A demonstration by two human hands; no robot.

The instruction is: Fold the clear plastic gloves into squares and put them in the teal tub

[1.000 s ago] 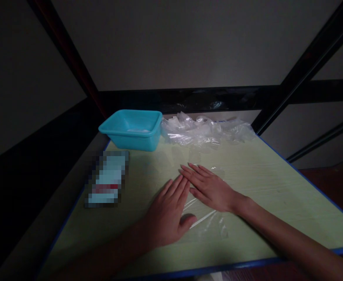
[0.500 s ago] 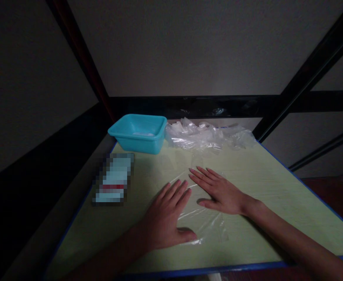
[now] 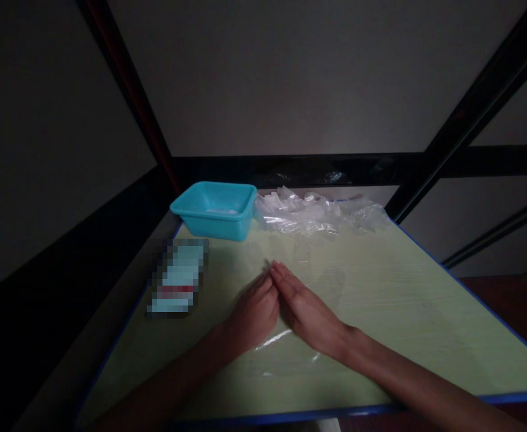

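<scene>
A thin clear plastic sheet or bag [image 3: 285,360] lies flat on the table, with bright creases below my hands. My left hand [image 3: 254,312] rests over its upper left part, fingers drawn together and bent a little. Against it leans my right hand [image 3: 310,312], its fingers straight and pressed together. The fingertips of both hands meet in a tent shape. Both thumbs and the palms are hidden, so whether any plastic is pinched between the fingers does not show.
A turquoise plastic basin [image 3: 218,225] with something pale inside stands at the table's back left. Crumpled clear plastic bags [image 3: 310,213] lie beside it along the back edge. A pixelated flat item [image 3: 180,276] lies on the left. Blue edging borders the yellowish table [image 3: 425,300].
My hands were spread flat on the plastic and apart. Now they have come together, the right hand moving left, and the fingers have closed up. The plastic near me looks smoother.
</scene>
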